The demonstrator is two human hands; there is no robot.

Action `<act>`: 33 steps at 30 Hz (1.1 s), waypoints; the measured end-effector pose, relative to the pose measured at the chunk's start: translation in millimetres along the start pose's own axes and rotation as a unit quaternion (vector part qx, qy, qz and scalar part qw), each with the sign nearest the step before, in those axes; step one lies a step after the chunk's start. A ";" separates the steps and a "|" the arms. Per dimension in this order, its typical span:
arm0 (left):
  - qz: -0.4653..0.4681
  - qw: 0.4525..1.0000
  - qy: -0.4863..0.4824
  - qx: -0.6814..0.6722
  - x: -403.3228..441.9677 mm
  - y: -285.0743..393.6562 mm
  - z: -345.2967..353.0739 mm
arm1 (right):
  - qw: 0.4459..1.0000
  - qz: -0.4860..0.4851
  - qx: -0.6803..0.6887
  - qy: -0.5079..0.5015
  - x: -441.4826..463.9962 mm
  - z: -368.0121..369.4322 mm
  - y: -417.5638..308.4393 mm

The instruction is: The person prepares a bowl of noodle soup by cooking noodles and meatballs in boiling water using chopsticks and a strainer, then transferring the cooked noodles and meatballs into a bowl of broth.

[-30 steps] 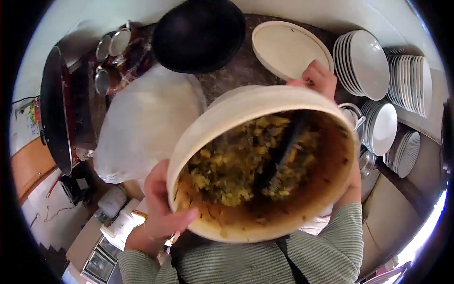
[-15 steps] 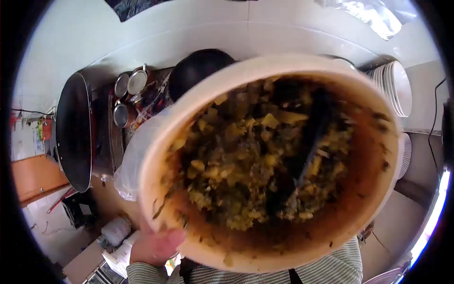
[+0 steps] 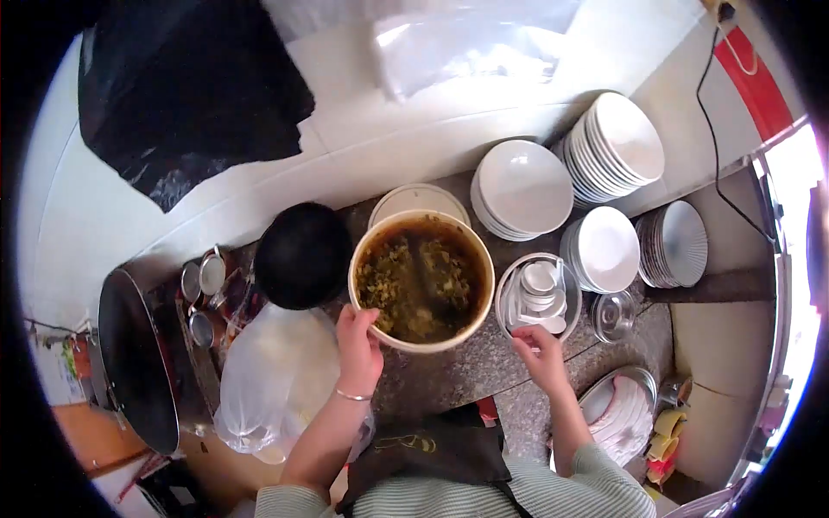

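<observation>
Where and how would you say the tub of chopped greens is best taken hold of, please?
The tub is probably best gripped at opposite sides of its rim, coming from the near side: the left hand is at the near-left rim, and the right hand could take the right. It is wide, round and open-topped, with no handle in view.

Left hand (image 3: 360, 352) grips a tub (image 3: 425, 347), right hand (image 3: 544, 361) beside spoons (image 3: 547, 324).

Two hands (image 3: 360, 352), one tub (image 3: 423, 347), one bracelet (image 3: 353, 397)
</observation>
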State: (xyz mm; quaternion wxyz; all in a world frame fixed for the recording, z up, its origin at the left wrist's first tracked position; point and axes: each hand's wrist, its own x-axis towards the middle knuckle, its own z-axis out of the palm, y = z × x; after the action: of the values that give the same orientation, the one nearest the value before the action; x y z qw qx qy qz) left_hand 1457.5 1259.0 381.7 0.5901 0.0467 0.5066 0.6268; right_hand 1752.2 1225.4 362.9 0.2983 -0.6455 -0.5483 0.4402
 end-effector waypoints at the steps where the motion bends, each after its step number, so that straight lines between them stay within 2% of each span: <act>1: 0.022 1.000 -0.005 -0.008 6.6 -2.8 9.5 | 1.000 -0.013 -0.001 -0.003 -3.5 0.1 -1.0; 6: 0.048 0.998 0.011 -0.036 64.3 -36.5 31.4 | 1.000 -0.023 -0.009 -0.003 -27.7 -4.9 -14.5; 10: 0.015 1.000 -0.012 -0.018 85.3 -52.8 14.5 | 0.999 0.001 -0.012 0.030 -71.0 -14.6 -4.5; 12: -0.004 0.997 -0.041 0.064 75.5 -50.9 9.4 | 0.998 0.020 -0.045 0.044 -100.1 -18.6 -2.8; 14: -0.054 0.990 -0.119 0.052 57.6 -50.0 -6.3 | 0.996 0.009 -0.056 0.068 -133.3 -12.4 -0.2; 17: -0.131 0.972 -0.176 0.084 -0.1 -59.7 -23.7 | 0.996 0.015 -0.050 0.067 -194.4 9.4 3.1; 18: -0.164 0.959 -0.212 0.094 -16.1 -74.1 -36.0 | 0.996 0.024 -0.017 0.080 -216.1 22.0 5.1; 20: -0.173 0.916 -0.310 0.185 -83.7 -89.8 -35.4 | 0.991 -0.047 -0.039 0.119 -264.4 49.7 19.4; 21: -0.191 0.887 -0.346 0.241 -108.4 -104.7 -42.7 | 0.993 0.010 -0.040 0.108 -294.7 56.5 10.2; 22: -0.196 0.860 -0.375 0.287 -130.5 -119.1 -53.1 | 0.993 -0.013 -0.038 0.113 -318.6 74.3 29.0; 24: -0.228 0.806 -0.436 0.329 -165.3 -148.3 -77.2 | 0.992 0.061 -0.091 0.057 -374.7 87.1 34.8; 26: -0.273 0.763 -0.456 0.369 -201.3 -170.8 -98.7 | 0.992 0.095 -0.071 0.037 -432.5 94.0 52.1; 28: -0.314 0.720 -0.471 0.401 -227.4 -181.7 -116.7 | 0.989 0.109 -0.065 0.077 -484.6 99.5 62.8; 30: -0.339 0.680 -0.475 0.445 -252.1 -202.5 -134.2 | 0.965 0.176 -0.012 0.193 -542.3 99.3 70.1; 33: -0.351 0.611 -0.512 0.491 -310.9 -238.8 -151.7 | 0.932 0.251 -0.012 0.261 -630.2 97.9 87.5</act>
State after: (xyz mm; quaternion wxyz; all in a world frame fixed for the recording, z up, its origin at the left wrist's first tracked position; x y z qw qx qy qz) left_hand 1616.3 876.2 311.4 0.8173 0.4609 0.3320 -0.0967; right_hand 1696.4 584.9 396.3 0.3029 -0.8577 -0.2770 0.3097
